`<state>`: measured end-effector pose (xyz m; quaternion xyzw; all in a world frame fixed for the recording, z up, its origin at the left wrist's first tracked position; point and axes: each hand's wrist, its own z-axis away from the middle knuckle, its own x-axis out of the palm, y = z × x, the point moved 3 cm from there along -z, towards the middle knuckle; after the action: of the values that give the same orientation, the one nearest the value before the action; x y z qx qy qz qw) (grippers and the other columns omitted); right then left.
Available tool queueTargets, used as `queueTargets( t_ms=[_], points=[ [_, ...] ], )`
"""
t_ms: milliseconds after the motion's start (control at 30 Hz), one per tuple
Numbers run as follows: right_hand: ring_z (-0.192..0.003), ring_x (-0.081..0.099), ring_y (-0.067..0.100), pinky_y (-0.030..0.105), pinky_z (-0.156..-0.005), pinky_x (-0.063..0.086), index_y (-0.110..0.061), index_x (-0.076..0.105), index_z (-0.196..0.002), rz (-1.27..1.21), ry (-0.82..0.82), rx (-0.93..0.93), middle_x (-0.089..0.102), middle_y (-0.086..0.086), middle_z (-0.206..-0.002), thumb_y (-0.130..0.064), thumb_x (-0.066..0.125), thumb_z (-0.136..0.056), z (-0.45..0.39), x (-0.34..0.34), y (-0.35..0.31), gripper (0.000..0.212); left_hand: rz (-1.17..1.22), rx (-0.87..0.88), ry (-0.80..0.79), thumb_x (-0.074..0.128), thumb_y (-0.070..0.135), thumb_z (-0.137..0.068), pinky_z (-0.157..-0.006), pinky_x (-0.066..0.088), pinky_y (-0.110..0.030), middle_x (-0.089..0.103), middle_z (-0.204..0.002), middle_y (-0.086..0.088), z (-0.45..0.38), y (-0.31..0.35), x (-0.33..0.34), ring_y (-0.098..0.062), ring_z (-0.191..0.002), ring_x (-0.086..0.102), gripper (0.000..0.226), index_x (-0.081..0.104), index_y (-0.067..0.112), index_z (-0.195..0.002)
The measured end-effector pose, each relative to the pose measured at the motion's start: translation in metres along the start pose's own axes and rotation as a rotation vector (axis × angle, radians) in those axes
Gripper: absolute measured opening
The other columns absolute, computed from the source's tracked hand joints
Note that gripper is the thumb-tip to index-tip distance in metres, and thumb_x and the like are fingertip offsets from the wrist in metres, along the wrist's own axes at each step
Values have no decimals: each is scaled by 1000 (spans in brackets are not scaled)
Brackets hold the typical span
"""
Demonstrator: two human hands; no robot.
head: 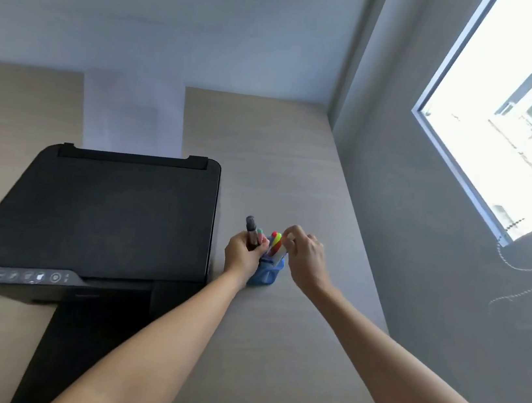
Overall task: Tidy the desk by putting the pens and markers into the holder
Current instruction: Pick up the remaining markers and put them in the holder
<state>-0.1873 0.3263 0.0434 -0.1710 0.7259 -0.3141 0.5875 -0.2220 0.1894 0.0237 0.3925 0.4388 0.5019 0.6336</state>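
Blue holder (266, 271) on the desk (270, 355), just right of the black printer (91, 218). Left hand (243, 254) closed around a dark marker (251, 230), held upright beside the holder's left rim, cap end up. Right hand (306, 255) above the holder's right rim, fingers (290, 235) curled near 2 colored markers (275, 242) standing in it; grip there unclear. Teal-tipped pen (259, 233) between the dark marker and the colored 2. Window (523, 111) in the right wall.

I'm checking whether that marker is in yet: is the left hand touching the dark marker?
Touching. The head view shows the left hand closed around the dark marker, whose cap sticks up above the fingers beside the blue holder.
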Motion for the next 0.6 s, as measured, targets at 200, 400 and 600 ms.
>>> queueTargets(
  t_ms=[200, 400, 600],
  points=[
    [-86, 45, 22, 25, -73, 37, -9, 67, -98, 12, 63, -75, 54, 10, -93, -13, 54, -95, 6, 16, 23, 15, -151, 40, 21, 70, 24, -83, -83, 53, -39, 71, -92, -9, -6, -9, 15, -24, -88, 66, 21, 64, 6, -93],
    [-79, 52, 22, 28, -69, 43, -12, 72, -99, 19, 41, -145, 49, 4, -88, -13, 53, -94, 14, 28, 33, 20, 26, 213, 68, 64, 32, -88, -66, 52, -28, 66, -74, 1, -5, 11, 12, -10, -69, 61, 25, 65, 8, -81],
    [-94, 58, 17, 26, -81, 44, -13, 54, -125, -257, 86, 196, 56, 8, -116, -18, 39, -101, 24, 33, 33, 29, -337, 81, 201, 49, 24, -96, -86, 38, -26, 49, -121, -22, -12, -15, 13, -33, -114, 50, 26, 59, 2, -105]
  ],
)
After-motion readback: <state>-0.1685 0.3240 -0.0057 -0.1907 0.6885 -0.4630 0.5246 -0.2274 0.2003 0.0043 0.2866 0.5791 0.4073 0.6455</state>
